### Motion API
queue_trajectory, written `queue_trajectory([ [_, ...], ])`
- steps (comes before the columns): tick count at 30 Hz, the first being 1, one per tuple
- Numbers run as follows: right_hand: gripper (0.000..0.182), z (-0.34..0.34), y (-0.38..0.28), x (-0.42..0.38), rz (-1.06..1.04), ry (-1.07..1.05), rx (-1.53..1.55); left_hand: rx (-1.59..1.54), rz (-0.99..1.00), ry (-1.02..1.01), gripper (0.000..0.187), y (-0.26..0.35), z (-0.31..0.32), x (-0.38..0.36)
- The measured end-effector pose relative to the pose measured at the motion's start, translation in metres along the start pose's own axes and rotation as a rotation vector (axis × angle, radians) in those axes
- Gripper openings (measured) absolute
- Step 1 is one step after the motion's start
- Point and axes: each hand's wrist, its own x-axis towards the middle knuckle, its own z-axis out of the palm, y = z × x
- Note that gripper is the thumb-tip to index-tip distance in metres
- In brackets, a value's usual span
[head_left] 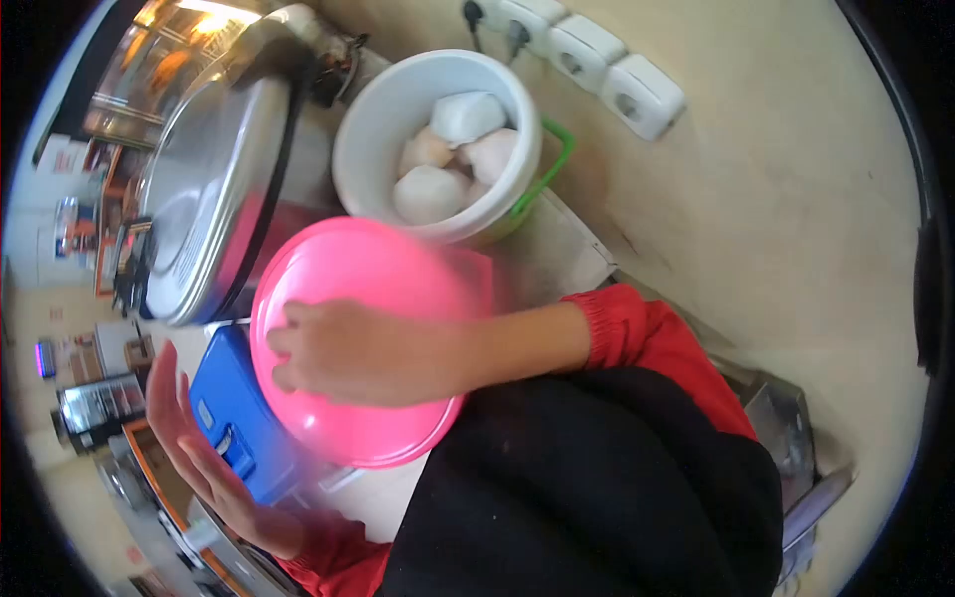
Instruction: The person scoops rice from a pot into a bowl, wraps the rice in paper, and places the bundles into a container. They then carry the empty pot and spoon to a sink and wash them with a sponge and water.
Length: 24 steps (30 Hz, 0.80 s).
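A round pink plastic lid (pixel 348 264) fills the middle of the view, its right edge smeared by motion. Over it lies my right hand (pixel 368 353), back upward and fingers curled down onto the lid; whatever is under the palm is hidden. My left hand (pixel 214 463) is at the lower left, apart from the lid, with its fingers stretched out and nothing in them. Just beyond the lid stands a white bucket (pixel 358 149) with a green handle (pixel 550 169). Several pale, rounded, dough-like lumps (pixel 431 194) lie inside it.
A blue box (pixel 224 398) sits beside the lid, near my left hand. A large shiny metal appliance (pixel 214 189) stands at the upper left. White wall sockets (pixel 587 52) with plugged cords run above the bucket. Shelves and a dark-framed fridge (pixel 99 406) show farther off.
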Motion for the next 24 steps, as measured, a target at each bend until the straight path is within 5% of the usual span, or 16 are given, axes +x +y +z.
queue_trajectory([
  [4,0.015,0.032,-0.003,0.002,0.13,0.01,-0.166,-0.187,-0.153,-0.23,0.083,-0.036,0.027,-0.011],
  [6,0.013,0.039,-0.001,-0.004,0.149,0.046,-0.138,-0.044,-0.326,-0.409,0.062,-0.05,0.054,-0.026],
  [12,0.018,0.056,-0.002,-0.003,0.231,0.077,-0.14,0.066,-0.285,-0.324,0.057,-0.062,0.073,-0.037],
  [15,0.017,0.095,-0.001,0.012,0.221,0.289,-0.374,0.119,-0.267,-0.275,0.055,-0.067,0.062,-0.056],
  [19,0.022,0.047,0.012,-0.016,0.105,0.133,0.26,0.18,-0.137,-0.227,0.052,-0.074,0.064,-0.059],
  [22,0.027,0.048,0.004,-0.025,0.257,0.264,0.001,-0.06,-0.221,-0.198,0.05,-0.062,0.077,-0.063],
  [24,0.029,0.052,0.001,-0.03,0.353,0.308,-0.189,-0.108,-0.086,-0.256,0.05,-0.06,0.078,-0.061],
])
